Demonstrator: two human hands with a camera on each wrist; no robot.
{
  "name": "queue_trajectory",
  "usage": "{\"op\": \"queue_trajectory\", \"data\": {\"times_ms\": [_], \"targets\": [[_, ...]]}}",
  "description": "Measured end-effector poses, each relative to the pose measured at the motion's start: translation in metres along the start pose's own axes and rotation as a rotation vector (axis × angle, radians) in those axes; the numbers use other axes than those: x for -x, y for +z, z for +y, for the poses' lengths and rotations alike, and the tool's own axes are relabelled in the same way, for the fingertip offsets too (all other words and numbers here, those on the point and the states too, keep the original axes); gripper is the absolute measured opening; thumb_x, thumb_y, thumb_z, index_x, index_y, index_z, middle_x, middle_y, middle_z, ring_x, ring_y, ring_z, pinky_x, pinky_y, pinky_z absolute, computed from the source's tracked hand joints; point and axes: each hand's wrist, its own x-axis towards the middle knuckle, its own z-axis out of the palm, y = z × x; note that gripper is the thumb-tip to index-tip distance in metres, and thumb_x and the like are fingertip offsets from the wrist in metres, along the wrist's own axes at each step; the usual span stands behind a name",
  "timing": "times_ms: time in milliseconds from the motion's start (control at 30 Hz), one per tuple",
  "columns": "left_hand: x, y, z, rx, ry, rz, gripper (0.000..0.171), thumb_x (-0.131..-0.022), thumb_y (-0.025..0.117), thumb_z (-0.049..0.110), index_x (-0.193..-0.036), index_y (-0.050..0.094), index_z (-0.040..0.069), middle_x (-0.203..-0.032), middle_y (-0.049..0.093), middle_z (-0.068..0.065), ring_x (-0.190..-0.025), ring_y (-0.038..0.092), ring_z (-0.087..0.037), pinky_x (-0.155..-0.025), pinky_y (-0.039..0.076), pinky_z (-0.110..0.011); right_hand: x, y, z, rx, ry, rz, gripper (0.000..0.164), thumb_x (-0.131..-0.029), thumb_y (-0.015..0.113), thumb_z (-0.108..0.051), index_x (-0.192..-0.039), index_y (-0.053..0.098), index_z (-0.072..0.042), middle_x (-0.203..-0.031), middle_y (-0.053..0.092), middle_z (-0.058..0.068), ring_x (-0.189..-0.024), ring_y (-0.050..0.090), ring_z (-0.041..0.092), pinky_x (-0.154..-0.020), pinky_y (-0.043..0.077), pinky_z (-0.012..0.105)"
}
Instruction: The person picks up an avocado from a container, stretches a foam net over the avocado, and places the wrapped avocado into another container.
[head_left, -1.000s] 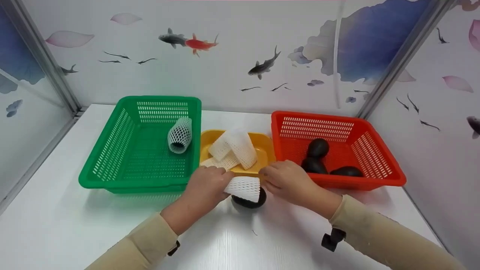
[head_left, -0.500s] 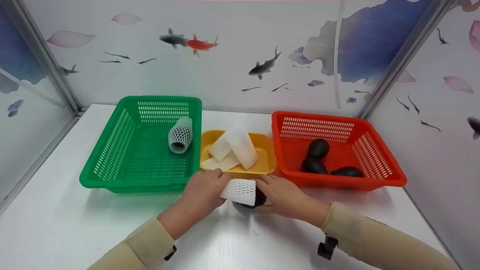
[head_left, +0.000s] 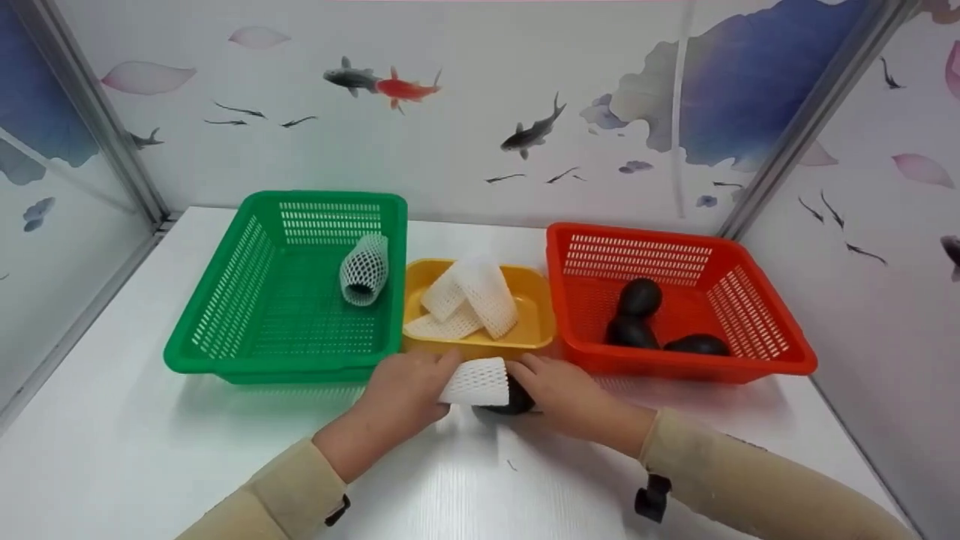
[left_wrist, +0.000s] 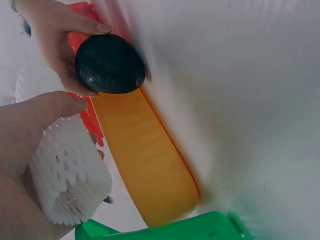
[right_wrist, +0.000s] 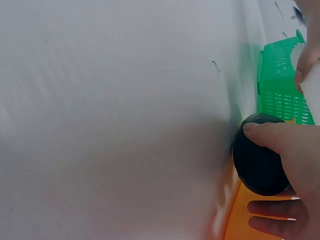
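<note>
My left hand (head_left: 405,394) grips a white foam net sleeve (head_left: 476,382), its mouth facing right. A dark, egg-shaped avocado (head_left: 517,397) is in my right hand (head_left: 571,397), thumb on one side and fingers on the other. From the head view the net partly covers the avocado; in the left wrist view the avocado (left_wrist: 107,65) shows bare, apart from the net (left_wrist: 70,170), with a small stem scar at its tip. Both hands are close together above the white table, just in front of the yellow tray (head_left: 480,348).
At left, a green basket (head_left: 277,366) contains one net-wrapped avocado (head_left: 364,270). Loose foam nets (head_left: 487,300) lie in the yellow tray. The red basket (head_left: 690,364) at right holds 3 bare avocados (head_left: 640,298). A printed wall panel (head_left: 450,165) stands behind.
My right hand has moved down and left from the tray's edge and taken hold of the avocado. The net in my left hand has shifted slightly left.
</note>
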Motion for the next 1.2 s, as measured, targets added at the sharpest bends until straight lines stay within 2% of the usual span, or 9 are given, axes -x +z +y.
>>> {"op": "queue_trajectory", "data": {"times_ms": [200,400,567,733,867,1067,1200], "targets": [[0.0,0.0,0.004,0.063,-0.058,-0.075,0.049,-0.073,0.086,0.023,-0.104,0.051,0.011,-0.09,0.063,-0.005,-0.075,0.058,-0.023,-0.063,0.05,-0.036,0.01,-0.011,0.004,-0.134,0.042,-0.001,0.075,-0.078,0.083,-0.028,-0.141,0.044,-0.015,-0.132,0.052,0.006,-0.112,0.056,0.026,-0.096,0.047,0.044],[0.0,0.001,0.001,0.074,-0.057,-0.105,0.047,-0.074,0.085,0.023,-0.103,0.05,0.011,-0.085,0.063,-0.004,-0.072,0.058,-0.023,-0.062,0.049,-0.035,0.021,-0.021,0.009,-0.232,0.028,0.034,0.074,-0.077,0.084,-0.029,-0.14,0.046,-0.018,-0.13,0.053,0.004,-0.11,0.058,0.023,-0.096,0.048,0.043],[0.002,0.002,-0.001,0.095,-0.044,-0.101,0.045,-0.075,0.084,0.021,-0.102,0.05,0.011,-0.081,0.064,-0.005,-0.071,0.058,-0.024,-0.062,0.049,-0.037,0.034,-0.028,0.014,-0.261,0.019,0.054,0.073,-0.078,0.083,-0.029,-0.14,0.047,-0.017,-0.126,0.055,0.0,-0.108,0.057,0.018,-0.095,0.048,0.041],[0.004,0.001,-0.003,0.108,-0.049,-0.126,0.047,-0.074,0.085,0.019,-0.104,0.049,0.012,-0.087,0.066,-0.004,-0.076,0.06,-0.024,-0.067,0.05,-0.038,0.044,-0.035,0.018,-0.295,0.073,0.058,0.074,-0.078,0.084,-0.032,-0.141,0.046,-0.022,-0.126,0.054,-0.003,-0.111,0.056,0.015,-0.097,0.047,0.042],[0.005,0.001,-0.004,0.101,-0.052,-0.14,0.048,-0.074,0.085,0.018,-0.106,0.05,0.012,-0.089,0.065,-0.003,-0.076,0.06,-0.023,-0.066,0.051,-0.036,0.049,-0.04,0.019,-0.318,0.091,0.078,0.075,-0.078,0.083,-0.032,-0.141,0.045,-0.023,-0.127,0.053,-0.006,-0.113,0.055,0.013,-0.098,0.046,0.041],[0.008,0.0,-0.005,0.138,-0.067,-0.156,0.055,-0.074,0.086,0.017,-0.117,0.052,0.014,-0.103,0.066,-0.004,-0.082,0.061,-0.023,-0.071,0.052,-0.038,0.054,-0.044,0.016,-0.291,0.064,0.104,0.074,-0.078,0.082,-0.036,-0.142,0.046,-0.022,-0.126,0.054,-0.006,-0.113,0.054,0.012,-0.097,0.047,0.04],[0.01,-0.001,-0.004,0.155,-0.067,-0.164,0.056,-0.074,0.086,0.017,-0.119,0.052,0.015,-0.105,0.065,-0.005,-0.08,0.061,-0.024,-0.071,0.052,-0.038,0.055,-0.047,0.012,-0.278,0.062,0.113,0.075,-0.078,0.083,-0.036,-0.142,0.046,-0.024,-0.126,0.054,-0.008,-0.112,0.054,0.01,-0.096,0.048,0.04]]}}
